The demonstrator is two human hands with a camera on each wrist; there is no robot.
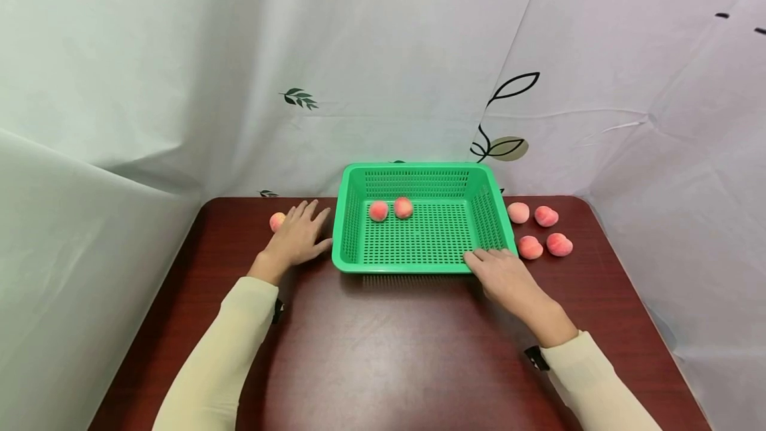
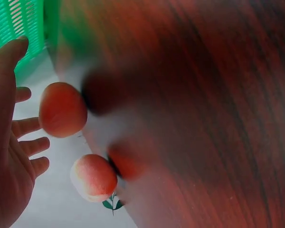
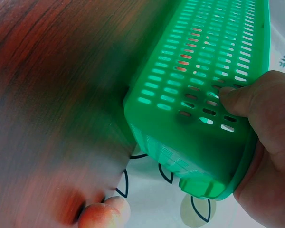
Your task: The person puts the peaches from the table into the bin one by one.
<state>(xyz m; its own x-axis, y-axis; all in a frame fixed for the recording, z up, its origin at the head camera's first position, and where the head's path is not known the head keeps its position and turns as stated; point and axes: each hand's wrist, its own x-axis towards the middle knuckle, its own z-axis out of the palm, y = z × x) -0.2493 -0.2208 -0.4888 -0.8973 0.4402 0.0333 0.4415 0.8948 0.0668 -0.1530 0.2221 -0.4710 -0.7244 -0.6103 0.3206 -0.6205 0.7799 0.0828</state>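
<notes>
A green plastic basket (image 1: pixel 413 270) with slotted walls stands on the table, two peaches (image 1: pixel 403 207) lying in its back left part. At its front right corner my right hand (image 1: pixel 507 279) grips the rim; in the right wrist view the thumb presses the outside of the slotted wall (image 3: pixel 180 71). My left hand (image 1: pixel 297 235) reaches over the table left of the basket, fingers spread and holding nothing. One peach (image 1: pixel 277 221) shows beside that hand in the head view. From the left wrist, two peaches appear: one (image 2: pixel 63 110) close by the fingers, another (image 2: pixel 94 177) farther off.
Several peaches (image 1: pixel 559 245) lie on the dark red wooden table (image 1: pixel 371 351) just right of the basket. White cloth (image 1: pixel 407 72) with leaf prints hangs behind the table's back edge and along both sides.
</notes>
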